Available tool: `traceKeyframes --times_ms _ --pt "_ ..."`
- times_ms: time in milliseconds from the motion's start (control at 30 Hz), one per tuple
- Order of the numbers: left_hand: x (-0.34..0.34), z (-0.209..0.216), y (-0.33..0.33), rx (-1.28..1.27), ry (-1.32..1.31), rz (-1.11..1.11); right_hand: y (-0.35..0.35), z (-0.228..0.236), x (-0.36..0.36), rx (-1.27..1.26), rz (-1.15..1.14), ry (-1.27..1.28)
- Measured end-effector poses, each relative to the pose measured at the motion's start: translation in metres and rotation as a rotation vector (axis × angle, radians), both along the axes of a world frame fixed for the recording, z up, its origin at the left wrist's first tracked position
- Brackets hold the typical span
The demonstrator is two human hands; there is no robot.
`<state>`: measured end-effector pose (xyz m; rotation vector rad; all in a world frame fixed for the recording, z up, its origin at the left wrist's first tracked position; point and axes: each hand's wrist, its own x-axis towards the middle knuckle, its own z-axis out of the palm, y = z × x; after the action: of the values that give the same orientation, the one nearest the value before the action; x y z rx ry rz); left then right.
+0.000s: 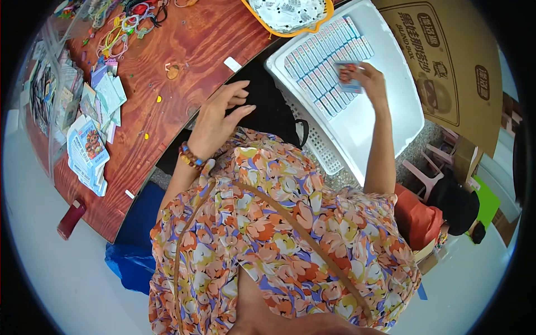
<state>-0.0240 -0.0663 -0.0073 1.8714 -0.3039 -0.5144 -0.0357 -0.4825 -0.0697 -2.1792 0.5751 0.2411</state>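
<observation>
My right hand (375,84) pinches a small blue box (348,76) with a reddish-brown cartoon picture, held over a white plastic tray (385,125). Rows of similar small boxes (318,50) stand packed close together in the far left part of that tray. At the right edge of the wooden table, my left hand (220,117) is empty, its fingers spread apart. A beaded bracelet (192,155) circles that wrist. On the table's left side lies a fanned stack of flat blue cartons (88,148) printed with a like picture.
An orange-rimmed basket (330,14) of small white packets stands at the table's far end. Loose colored cords (127,28) and a clear bag of cards (47,89) lie on the red-brown table (167,123). A big cardboard box (452,56) stands right of the tray.
</observation>
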Motion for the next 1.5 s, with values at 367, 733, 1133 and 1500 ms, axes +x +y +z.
traceKeyframes --times_ms 367,733,1133,1500 --pt "-0.015 0.013 0.039 0.043 0.114 0.176 -0.104 -0.157 -0.033 -0.552 -0.023 0.214" --pt "0.002 0.017 0.133 0.13 -0.307 0.823 -0.147 -0.22 -0.052 -0.386 -0.012 0.011" --pt "0.018 -0.011 0.266 1.384 -0.482 1.141 0.044 0.042 0.057 -0.143 -0.207 -0.819" --pt "-0.001 -0.006 0.273 1.264 -0.723 1.211 0.23 0.105 0.085 0.206 0.444 -0.905"
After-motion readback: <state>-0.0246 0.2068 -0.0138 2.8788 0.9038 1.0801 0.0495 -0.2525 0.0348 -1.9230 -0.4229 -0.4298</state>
